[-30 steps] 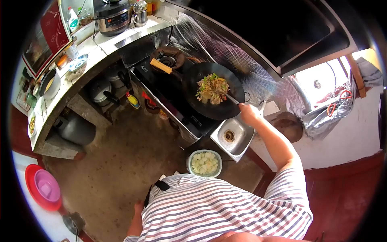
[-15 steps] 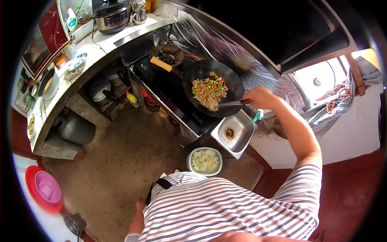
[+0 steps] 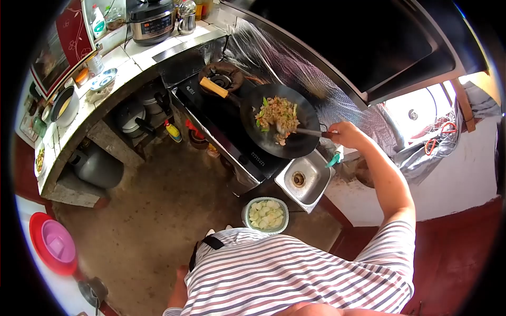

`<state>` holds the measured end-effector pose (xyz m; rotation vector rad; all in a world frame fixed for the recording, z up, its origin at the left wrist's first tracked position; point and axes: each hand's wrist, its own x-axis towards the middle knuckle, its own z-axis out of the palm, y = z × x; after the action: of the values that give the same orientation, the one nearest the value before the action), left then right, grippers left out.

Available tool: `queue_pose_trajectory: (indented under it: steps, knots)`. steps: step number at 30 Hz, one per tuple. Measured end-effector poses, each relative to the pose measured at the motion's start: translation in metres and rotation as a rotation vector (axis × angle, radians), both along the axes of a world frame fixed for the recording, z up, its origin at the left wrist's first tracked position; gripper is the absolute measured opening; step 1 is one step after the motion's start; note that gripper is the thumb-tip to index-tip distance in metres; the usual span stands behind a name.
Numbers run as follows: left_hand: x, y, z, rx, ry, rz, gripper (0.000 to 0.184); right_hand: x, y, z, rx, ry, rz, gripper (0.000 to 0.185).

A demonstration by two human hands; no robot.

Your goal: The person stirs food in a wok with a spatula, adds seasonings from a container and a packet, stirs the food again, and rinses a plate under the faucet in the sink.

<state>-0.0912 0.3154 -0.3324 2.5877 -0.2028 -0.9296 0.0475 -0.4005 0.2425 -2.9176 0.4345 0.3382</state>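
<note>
My right hand (image 3: 345, 135) is wrapped round the dark handle of a metal wok spatula (image 3: 310, 131), whose head is buried in the food. That food (image 3: 278, 113) is a stir-fry of sliced meat with green and orange pieces, heaped in the middle of a black wok (image 3: 302, 147). The wok sits on a black gas stove (image 3: 211, 119), its wooden handle (image 3: 213, 87) pointing to the back left. Low beside my body hangs my left hand (image 3: 182, 272), partly hidden by the striped shirt; its fingers cannot be made out.
A steel sink (image 3: 311, 196) stands right of the stove, with a basket (image 3: 245, 215) of pale sliced vegetable below it. A tiled counter (image 3: 138, 58) curves left, bearing a rice cooker (image 3: 152, 26) and a pot (image 3: 68, 113). Underneath is a gas cylinder (image 3: 100, 167). A range hood (image 3: 411, 68) overhangs the right.
My right hand has shifted slightly right with the spatula. The food is tossed and gathered higher in the wok, its pieces rearranged. The view has moved a little.
</note>
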Motion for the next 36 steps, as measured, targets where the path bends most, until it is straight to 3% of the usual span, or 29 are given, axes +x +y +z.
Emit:
queue_pose_trajectory:
  steps: [4,7,10,12,13,16,19,21,24,28,29,33,36]
  knots:
    - [0.000,-0.004,0.005,0.024,-0.197,-0.235,0.024,0.003,0.050,0.038,-0.069,0.202,0.194,0.021]
    - [0.016,-0.016,0.023,-0.053,-0.216,-0.263,0.022,0.024,0.062,-0.002,-0.172,0.139,0.292,0.020]
    - [0.026,-0.032,0.062,-0.101,-0.230,-0.262,0.021,0.080,0.058,-0.060,-0.287,0.016,0.117,0.020]
    - [0.035,-0.054,0.132,-0.287,0.156,0.363,0.022,0.102,0.041,-0.065,-0.368,-0.058,0.008,0.019]
    - [0.028,-0.045,0.116,-0.282,0.160,0.354,0.022,0.108,0.031,-0.062,-0.391,-0.133,-0.046,0.017]
    - [-0.003,-0.004,0.037,-0.249,0.041,0.383,0.022,0.108,-0.019,-0.045,0.111,0.023,-0.400,0.016]
    - [-0.015,0.013,0.005,-0.089,-0.057,0.065,0.019,0.075,-0.048,-0.040,0.321,0.075,-0.596,0.022]
    - [-0.016,0.015,0.000,-0.005,-0.163,-0.174,0.017,0.048,-0.063,-0.045,0.786,0.217,-0.922,0.024]
    - [-0.003,0.006,0.017,0.131,-0.381,-0.543,0.016,-0.007,-0.041,-0.039,0.789,0.134,-0.961,0.023]
    - [0.022,0.010,-0.001,-0.112,-0.532,-0.501,0.011,-0.068,-0.020,-0.021,0.824,0.070,-0.927,0.020]
    - [0.037,-0.002,0.028,-0.184,-0.596,-0.486,0.010,-0.079,-0.010,-0.013,0.827,0.068,-0.935,0.020]
    - [0.097,-0.036,0.103,-0.104,-0.100,-0.393,0.011,-0.104,0.004,-0.018,0.786,0.137,-0.921,0.019]
    - [0.094,-0.047,0.104,-0.244,0.198,0.148,0.010,-0.097,0.006,-0.068,0.810,0.102,-0.913,0.020]
